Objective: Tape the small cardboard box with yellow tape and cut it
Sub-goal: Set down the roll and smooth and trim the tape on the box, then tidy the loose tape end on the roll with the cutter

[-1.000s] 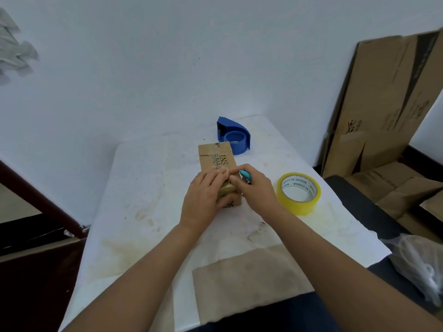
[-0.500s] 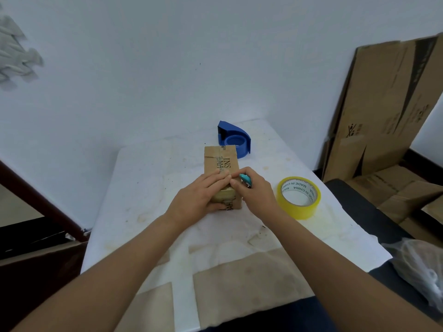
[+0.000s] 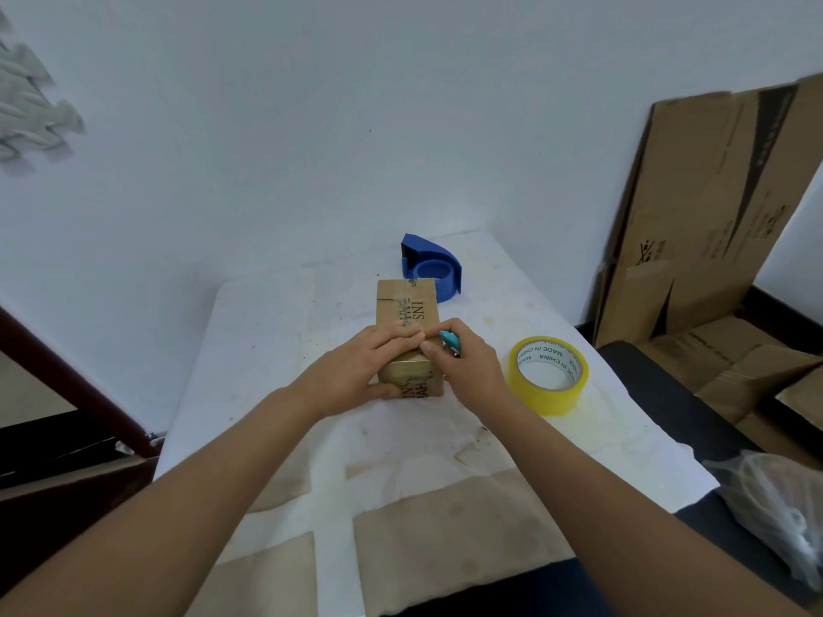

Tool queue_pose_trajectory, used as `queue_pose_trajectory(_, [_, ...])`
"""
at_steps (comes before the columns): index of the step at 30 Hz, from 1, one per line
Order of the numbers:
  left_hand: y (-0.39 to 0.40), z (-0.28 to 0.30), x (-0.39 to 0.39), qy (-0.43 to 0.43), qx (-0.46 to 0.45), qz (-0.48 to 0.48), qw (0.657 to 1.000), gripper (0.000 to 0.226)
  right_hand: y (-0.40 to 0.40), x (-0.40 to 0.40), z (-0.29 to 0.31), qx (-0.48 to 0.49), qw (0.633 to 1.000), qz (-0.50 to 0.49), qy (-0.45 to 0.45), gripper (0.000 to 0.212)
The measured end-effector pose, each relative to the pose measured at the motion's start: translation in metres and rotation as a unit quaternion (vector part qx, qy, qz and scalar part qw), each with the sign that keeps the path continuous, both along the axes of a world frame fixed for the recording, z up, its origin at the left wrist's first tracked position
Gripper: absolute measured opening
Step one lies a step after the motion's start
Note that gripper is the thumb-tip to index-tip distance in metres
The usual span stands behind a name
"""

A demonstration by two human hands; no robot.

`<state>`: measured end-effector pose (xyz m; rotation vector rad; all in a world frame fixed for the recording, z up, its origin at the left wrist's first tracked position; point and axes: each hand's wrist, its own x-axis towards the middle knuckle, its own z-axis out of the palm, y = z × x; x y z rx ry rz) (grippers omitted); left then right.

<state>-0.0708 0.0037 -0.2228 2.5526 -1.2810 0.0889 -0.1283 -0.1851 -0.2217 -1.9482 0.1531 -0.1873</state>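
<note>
The small cardboard box (image 3: pixel 407 313) lies lengthwise on the white-covered table (image 3: pixel 276 331), its near end toward us and its far end close to a blue tape dispenser (image 3: pixel 431 267) that sits beyond it. We see a glossy yellowish strip of tape (image 3: pixel 407 370) across the near top edge and down the front face of the box. Our left hand (image 3: pixel 356 371) lies over the box's near left part, fingers flat on the top and thumb against the front face, gripping it. Our right hand (image 3: pixel 467 369) rests at the box's right edge, fingertips touching the top beside the left fingers, curled around a small teal cutter (image 3: pixel 450 339) whose tip pokes out above the knuckles. The yellow tape roll (image 3: pixel 550 376) lies flat on the table just right of the right hand. Flattened cardboard sheets (image 3: pixel 712 207) lean against the wall at the right.
</note>
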Motion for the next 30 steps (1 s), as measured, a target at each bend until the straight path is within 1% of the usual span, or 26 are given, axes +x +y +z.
queue_pose_trajectory(4, [-0.003,0.003,-0.005,-0.009,-0.002,0.014,1.0,0.077,-0.001,-0.002,0.003,-0.021,1.0,0.011,-0.004,0.018])
queue_pose_trajectory(6, [-0.005,0.002,-0.006,-0.029,0.003,0.028,0.999,0.078,-0.006,-0.004,0.006,-0.041,0.999,0.02,-0.013,0.019])
queue_pose_trajectory(9, [-0.011,0.001,-0.008,-0.071,0.036,0.062,0.995,0.078,-0.024,-0.01,0.016,-0.042,0.998,-0.026,-0.033,0.023])
queue_pose_trajectory(11, [-0.018,0.001,-0.011,-0.076,0.042,0.09,0.992,0.077,-0.045,-0.012,0.022,-0.046,0.996,-0.069,-0.038,0.019])
queue_pose_trajectory(13, [-0.025,0.003,-0.017,-0.083,0.014,0.104,0.991,0.075,-0.068,-0.015,0.025,-0.039,0.994,-0.094,-0.034,0.015])
queue_pose_trajectory(15, [-0.036,0.009,-0.025,-0.109,-0.044,0.092,0.989,0.072,-0.09,-0.022,0.021,-0.038,0.993,-0.106,-0.038,0.013])
queue_pose_trajectory(17, [-0.052,0.017,-0.035,-0.127,-0.106,0.059,0.984,0.066,-0.105,-0.031,0.015,-0.075,0.99,-0.11,-0.041,0.011])
queue_pose_trajectory(18, [-0.063,0.02,-0.039,-0.113,-0.129,0.046,0.984,0.062,-0.109,-0.034,0.01,-0.097,0.989,-0.108,-0.04,0.009])
queue_pose_trajectory(19, [-0.075,0.024,-0.044,-0.068,-0.143,0.045,0.986,0.059,-0.112,-0.038,0.006,-0.119,0.987,-0.103,-0.04,0.008])
queue_pose_trajectory(21, [-0.098,0.026,-0.052,0.074,-0.151,0.081,0.983,0.059,-0.115,-0.043,-0.003,-0.161,0.982,-0.088,-0.043,0.006])
queue_pose_trajectory(22, [-0.108,0.023,-0.052,0.127,-0.148,0.097,0.976,0.06,-0.115,-0.045,-0.007,-0.182,0.979,-0.083,-0.046,0.007])
queue_pose_trajectory(23, [-0.117,0.02,-0.051,0.149,-0.141,0.106,0.973,0.061,-0.115,-0.047,-0.009,-0.204,0.975,-0.078,-0.047,0.009])
queue_pose_trajectory(24, [-0.125,0.019,-0.049,0.152,-0.129,0.112,0.974,0.061,-0.114,-0.049,-0.012,-0.222,0.971,-0.073,-0.047,0.013])
queue_pose_trajectory(26, [-0.139,0.016,-0.045,0.138,-0.091,0.12,0.979,0.065,-0.113,-0.054,-0.014,-0.244,0.967,-0.054,-0.044,0.019])
queue_pose_trajectory(28, [-0.152,0.015,-0.043,0.124,-0.034,0.132,0.983,0.07,-0.11,-0.057,-0.016,-0.272,0.961,-0.035,-0.037,0.026])
queue_pose_trajectory(30, [-0.161,0.014,-0.042,0.154,0.005,0.155,0.976,0.075,-0.109,-0.058,-0.017,-0.297,0.954,-0.018,-0.031,0.033])
